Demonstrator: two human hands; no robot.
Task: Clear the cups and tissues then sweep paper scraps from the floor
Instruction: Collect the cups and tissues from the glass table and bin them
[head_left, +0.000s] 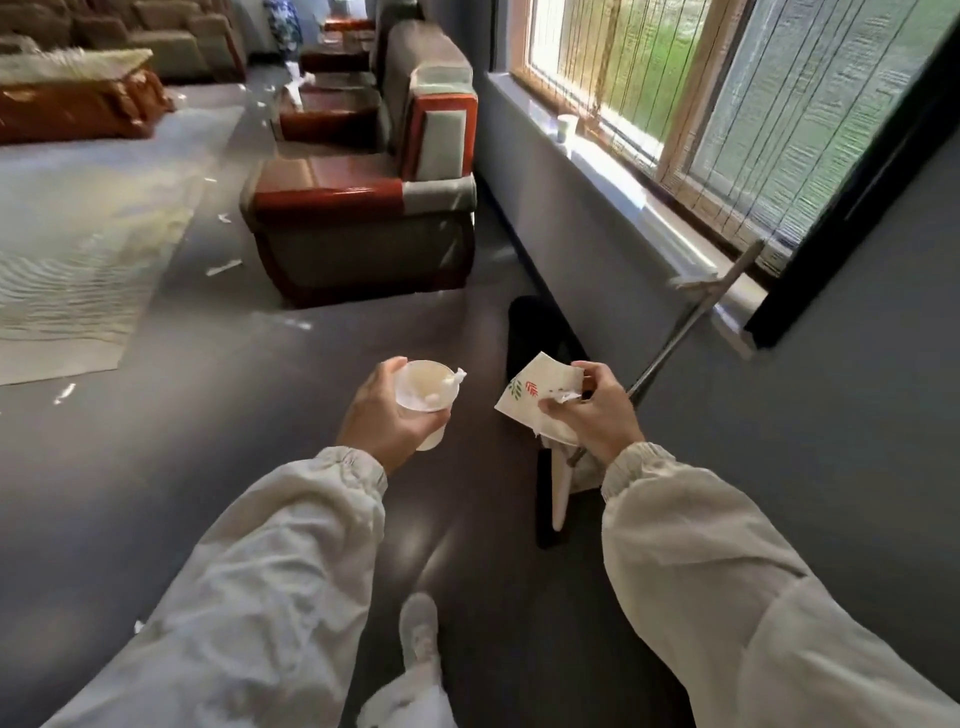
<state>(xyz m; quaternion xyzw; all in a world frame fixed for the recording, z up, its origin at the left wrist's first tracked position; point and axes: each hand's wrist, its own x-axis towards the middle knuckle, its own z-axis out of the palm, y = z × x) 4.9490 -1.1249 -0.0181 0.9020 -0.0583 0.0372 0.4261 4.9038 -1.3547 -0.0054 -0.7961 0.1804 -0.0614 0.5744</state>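
Now our left hand (382, 415) curls its fingers round a white cup (415, 387) holding tissue (456, 378); our right hand (597, 410) pinches a leaf-printed cup (530, 389).

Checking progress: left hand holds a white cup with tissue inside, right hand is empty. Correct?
No: the head view shows the right hand gripping a flattened leaf-patterned paper cup. The left hand does hold the white cup with tissue inside.

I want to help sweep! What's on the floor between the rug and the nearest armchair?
White paper scraps lie on the grey floor between the rug and the armchair, seen in the head view.
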